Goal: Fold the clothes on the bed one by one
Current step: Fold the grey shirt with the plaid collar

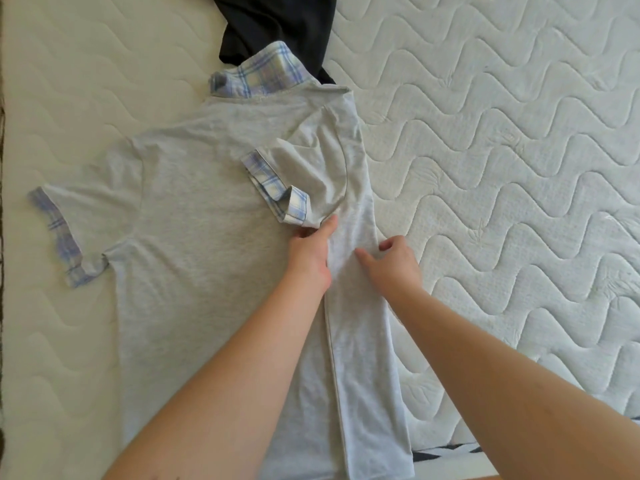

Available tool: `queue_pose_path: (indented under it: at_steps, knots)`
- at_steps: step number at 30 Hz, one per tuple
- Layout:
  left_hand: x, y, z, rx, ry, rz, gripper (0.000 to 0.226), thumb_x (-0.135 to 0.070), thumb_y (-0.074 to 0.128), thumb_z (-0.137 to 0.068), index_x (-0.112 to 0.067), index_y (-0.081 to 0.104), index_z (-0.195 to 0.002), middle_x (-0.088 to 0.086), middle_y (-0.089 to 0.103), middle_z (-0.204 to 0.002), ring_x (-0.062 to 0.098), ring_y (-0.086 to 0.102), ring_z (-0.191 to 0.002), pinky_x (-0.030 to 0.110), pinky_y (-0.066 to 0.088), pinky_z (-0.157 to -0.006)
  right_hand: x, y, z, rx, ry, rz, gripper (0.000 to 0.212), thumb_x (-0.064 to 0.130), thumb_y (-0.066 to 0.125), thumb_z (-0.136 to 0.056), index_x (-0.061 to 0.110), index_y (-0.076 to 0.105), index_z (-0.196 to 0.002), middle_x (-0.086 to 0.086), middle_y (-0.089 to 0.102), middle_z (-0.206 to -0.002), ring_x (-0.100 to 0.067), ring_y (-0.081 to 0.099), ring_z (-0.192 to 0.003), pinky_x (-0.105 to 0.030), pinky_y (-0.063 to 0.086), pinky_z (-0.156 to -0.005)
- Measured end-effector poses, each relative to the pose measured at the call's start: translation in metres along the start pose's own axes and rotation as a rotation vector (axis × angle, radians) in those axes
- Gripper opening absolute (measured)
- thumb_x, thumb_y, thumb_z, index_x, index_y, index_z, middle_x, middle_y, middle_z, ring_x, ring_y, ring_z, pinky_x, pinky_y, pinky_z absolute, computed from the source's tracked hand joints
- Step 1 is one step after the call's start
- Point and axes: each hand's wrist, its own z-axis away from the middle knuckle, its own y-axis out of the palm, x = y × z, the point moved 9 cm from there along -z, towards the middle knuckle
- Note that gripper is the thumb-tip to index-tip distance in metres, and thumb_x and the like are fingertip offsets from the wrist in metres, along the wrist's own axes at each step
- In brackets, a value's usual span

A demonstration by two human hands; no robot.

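Observation:
A light grey polo shirt (194, 209) with blue plaid collar and sleeve cuffs lies back-up on the white quilted mattress (502, 150). Its right side is folded inward as a long strip, and the right sleeve (301, 181) lies turned over onto the back. My left hand (311, 252) rests on the shirt at the strip's inner edge, fingertips touching the sleeve's lower corner. My right hand (394, 261) lies flat on the folded strip, fingers spread, pressing the cloth down. Neither hand grips anything.
A dark garment (277, 26) lies crumpled at the top of the bed, partly under the shirt collar. The mattress edge runs along the left and the bottom right, where a black-and-white patterned floor strip (446, 452) shows.

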Motion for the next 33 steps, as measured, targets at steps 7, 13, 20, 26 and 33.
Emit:
queue_pose_path:
  at_steps: [7,13,20,26,33]
  knots:
    - [-0.026,-0.018,-0.008,-0.131,0.133,-0.128,0.014,-0.006,0.059,-0.090,-0.012,0.062,-0.103,0.013,0.068,-0.104,0.025,0.064,-0.096,0.034,0.053,-0.085,0.000,0.001,-0.009,0.053,0.073,0.024,0.051,0.057,0.069,-0.078,0.023,0.045,-0.108,0.003,0.053,-0.111,-0.021,0.057,-0.102,-0.045,0.050,-0.091]
    - [-0.062,-0.021,-0.010,-0.014,0.259,0.069,0.026,-0.036,0.055,-0.098,-0.023,0.060,-0.120,-0.002,0.069,-0.117,0.007,0.066,-0.104,0.021,0.051,-0.087,0.009,-0.006,-0.018,0.068,0.068,-0.017,0.047,0.059,0.064,-0.081,0.021,0.049,-0.105,0.004,0.059,-0.104,-0.012,0.057,-0.081,-0.029,0.042,-0.059]
    - [-0.111,-0.050,-0.035,-0.264,0.240,-0.097,0.046,-0.055,0.043,-0.098,-0.014,0.063,-0.098,0.007,0.073,-0.093,0.026,0.071,-0.086,0.031,0.052,-0.069,0.066,-0.026,-0.045,-0.055,-0.154,-0.187,0.056,0.049,0.062,-0.088,0.024,0.046,-0.135,0.004,0.055,-0.119,-0.015,0.057,-0.108,-0.041,0.050,-0.093]
    - [-0.157,-0.046,-0.061,-0.355,0.369,-0.570,0.044,-0.043,0.072,-0.085,-0.001,0.070,-0.097,0.012,0.071,-0.089,0.023,0.062,-0.072,0.026,0.042,-0.055,0.125,-0.032,-0.090,-0.021,-0.236,-0.230,0.056,0.038,0.064,-0.091,0.022,0.043,-0.140,0.008,0.058,-0.118,-0.012,0.059,-0.102,-0.032,0.051,-0.083]
    - [-0.187,-0.028,-0.071,-0.175,0.522,-0.671,0.010,-0.016,0.067,-0.091,-0.016,0.065,-0.101,0.000,0.069,-0.093,0.016,0.065,-0.081,0.025,0.054,-0.066,0.156,-0.030,-0.123,0.001,-0.228,-0.166,0.042,0.038,0.072,-0.083,0.027,0.051,-0.118,0.012,0.061,-0.096,-0.003,0.058,-0.077,-0.022,0.040,-0.054]
